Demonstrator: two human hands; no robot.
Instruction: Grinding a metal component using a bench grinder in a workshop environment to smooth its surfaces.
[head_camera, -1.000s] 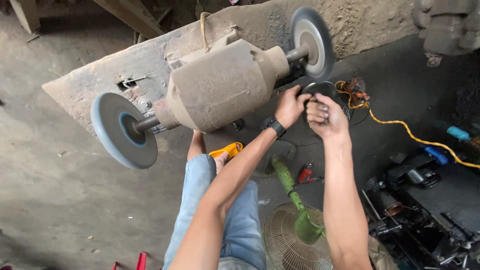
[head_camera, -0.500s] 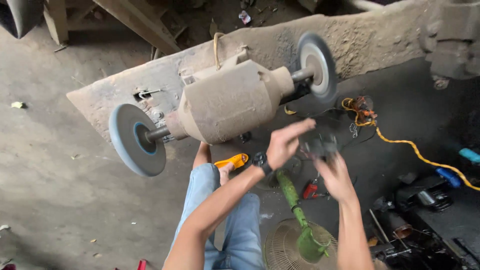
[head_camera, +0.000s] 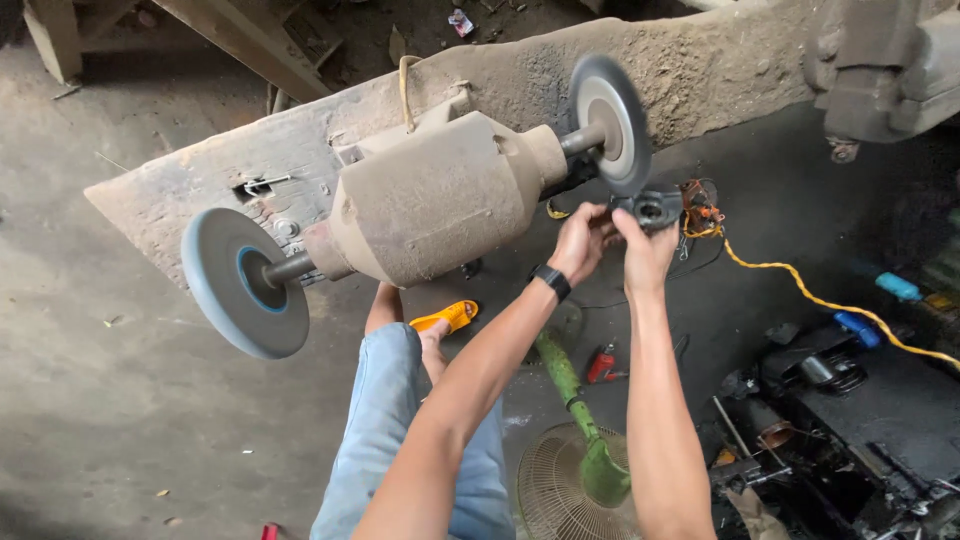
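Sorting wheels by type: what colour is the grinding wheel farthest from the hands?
Pale blue-grey, with a blue ring around its hub; seen in the head view.

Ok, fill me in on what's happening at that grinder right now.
A person stands at a dusty bench grinder mounted on a worn slab. Both hands hold a small dark metal part up against the lower edge of the right grinding wheel: the left hand, with a black wristband, grips it from the near side, the right hand beside it. The blue-grey wheel at the other end is untouched. A green pedestal fan lies on the floor below.
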